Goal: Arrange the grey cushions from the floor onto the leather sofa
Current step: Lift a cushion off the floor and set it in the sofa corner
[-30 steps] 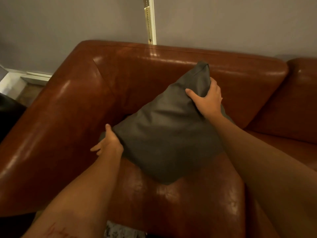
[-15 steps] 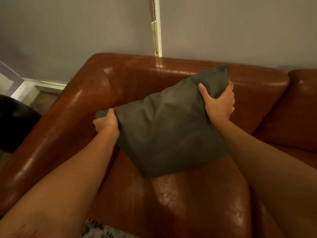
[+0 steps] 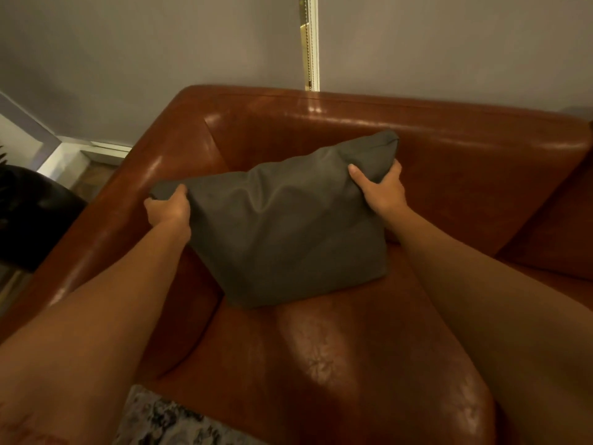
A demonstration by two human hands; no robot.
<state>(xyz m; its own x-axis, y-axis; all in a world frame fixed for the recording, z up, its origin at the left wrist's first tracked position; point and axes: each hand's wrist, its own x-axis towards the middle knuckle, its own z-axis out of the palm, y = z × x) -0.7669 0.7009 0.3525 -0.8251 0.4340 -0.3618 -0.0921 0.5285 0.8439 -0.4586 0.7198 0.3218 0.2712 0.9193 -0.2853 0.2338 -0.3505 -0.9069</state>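
Observation:
A grey cushion [image 3: 285,232] stands on the seat of the brown leather sofa [image 3: 353,358], in the left corner, with its top leaning towards the backrest. My left hand [image 3: 168,210] grips its upper left corner, close to the armrest. My right hand [image 3: 382,187] grips its upper right corner against the backrest. The cushion's lower edge rests on the seat. No other cushion is in view.
The sofa's left armrest [image 3: 128,213] runs diagonally at the left. A second seat section [image 3: 558,220] continues to the right. A dark round object [image 3: 29,216] sits beyond the armrest. A patterned rug [image 3: 160,419] shows at the bottom. A grey wall [image 3: 160,59] rises behind.
The cushion has turned from a diamond tilt to a squarer, more level position. My left hand rose from its lower corner to the upper left corner; my right hand keeps the top right corner.

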